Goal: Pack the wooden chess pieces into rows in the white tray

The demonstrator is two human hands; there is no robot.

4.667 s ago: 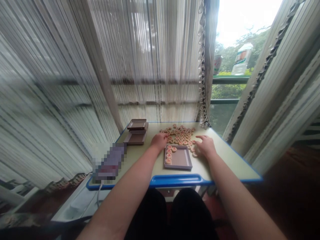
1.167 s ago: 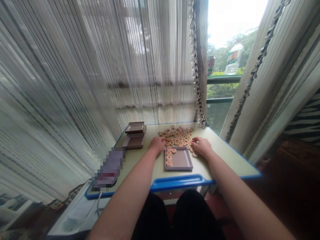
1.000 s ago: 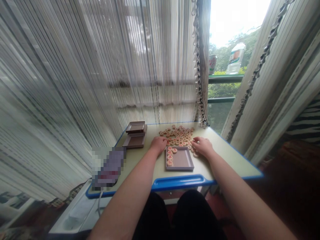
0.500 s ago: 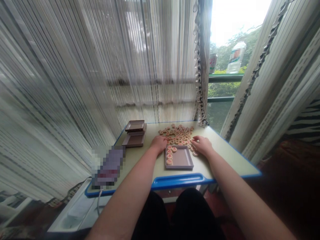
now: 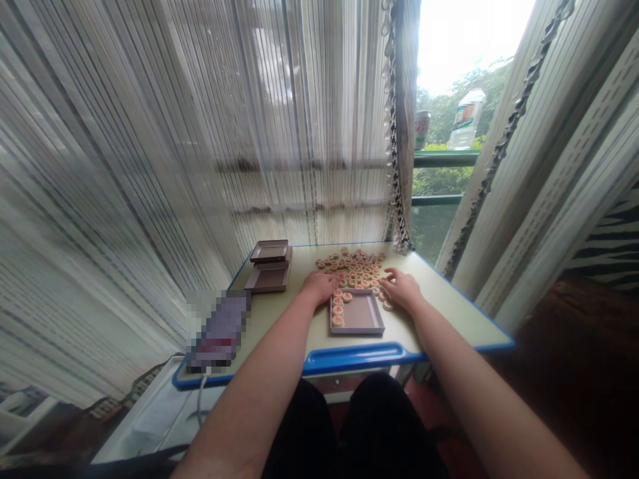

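A pale, blue-edged table (image 5: 452,322) carries scattered round pieces (image 5: 359,275), a shallow box (image 5: 360,313) at its front, more boxes (image 5: 269,276) at left, and a pixelated object (image 5: 222,329)

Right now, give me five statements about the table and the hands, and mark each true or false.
1. The near tray has pieces along its left side. True.
2. The left hand and right hand are on opposite sides of it. True.
3. Every piece is inside that tray. False: many lie loose on the table.
4. The right hand is inside the tray. False: it is outside, to the right.
5. The bottle is beyond the table. True.
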